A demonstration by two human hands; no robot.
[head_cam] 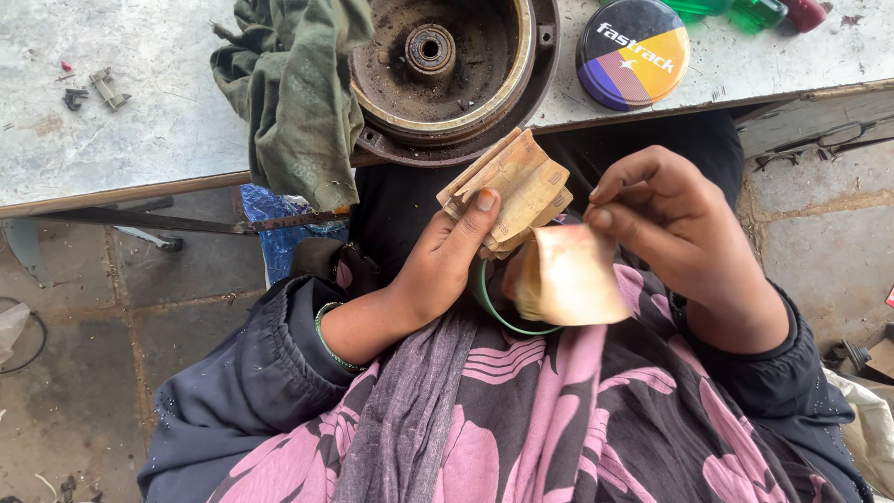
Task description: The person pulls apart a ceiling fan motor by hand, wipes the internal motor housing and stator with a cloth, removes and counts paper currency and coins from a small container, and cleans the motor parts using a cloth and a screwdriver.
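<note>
Just below the rusty drum [442,70] on the bench [140,121], the left hand [447,265] has its grip clenched on a wad of banknotes [517,186], while the right hand [684,233] pinches one loose banknote [568,279]

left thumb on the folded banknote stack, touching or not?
Touching. The head view shows the left hand with its thumb pressed flat on the face of the folded banknote stack, fingers wrapped behind it, no gap visible.
</note>
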